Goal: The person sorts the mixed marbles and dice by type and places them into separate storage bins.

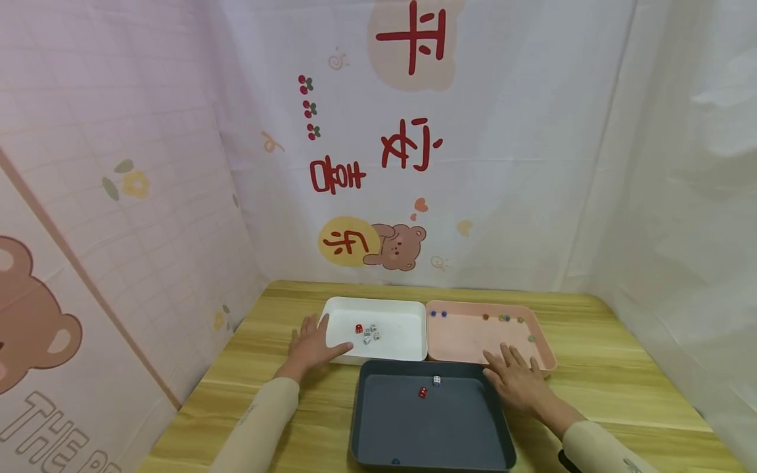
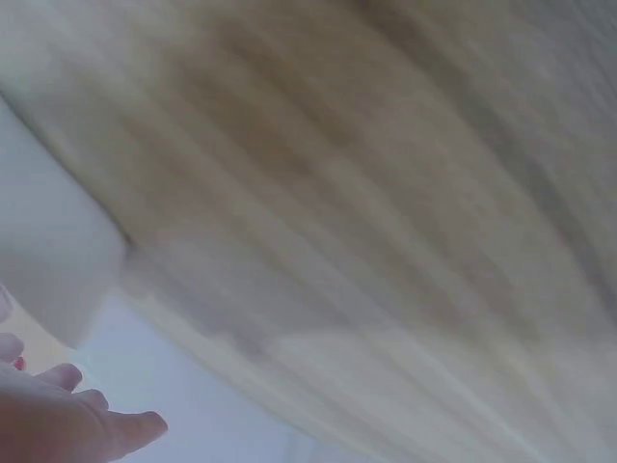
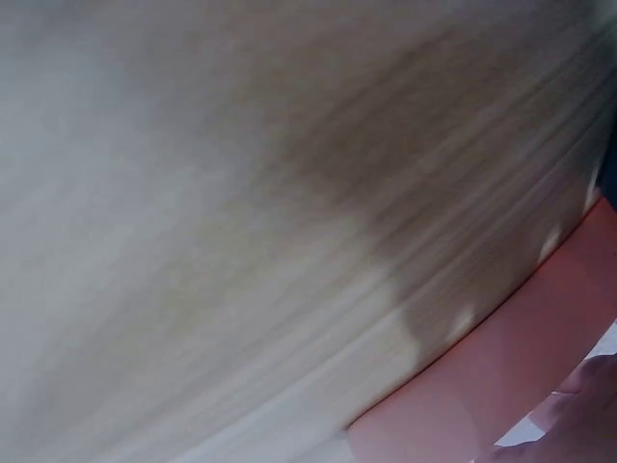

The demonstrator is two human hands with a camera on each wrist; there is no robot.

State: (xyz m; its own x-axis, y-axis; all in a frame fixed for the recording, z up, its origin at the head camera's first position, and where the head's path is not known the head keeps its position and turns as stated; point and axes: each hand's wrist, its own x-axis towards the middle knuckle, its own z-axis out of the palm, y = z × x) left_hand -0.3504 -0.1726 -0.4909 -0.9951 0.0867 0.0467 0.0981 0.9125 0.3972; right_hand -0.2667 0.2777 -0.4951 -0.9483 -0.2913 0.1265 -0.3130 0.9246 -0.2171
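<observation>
My left hand (image 1: 312, 345) is at the left front corner of the white tray (image 1: 405, 328), fingers spread and holding nothing. Inside that tray lie a red die (image 1: 359, 328) and several white dice (image 1: 367, 339). On the other side, my right hand (image 1: 517, 381) reaches over the front rim of the pink tray (image 1: 461, 338) with loosely extended fingers and nothing in them. Small round marble-like balls (image 1: 444, 314) in several colours lie in the pink tray. The dark grey tray (image 1: 434, 427) in front holds a red die (image 1: 422, 392) and a white die (image 1: 436, 380).
A small dark round thing (image 1: 395, 461) lies near the dark tray's front edge. All three trays stand close together on a wood-grain table (image 1: 236, 394). Printed white cloth (image 1: 503, 164) hangs behind and at both sides.
</observation>
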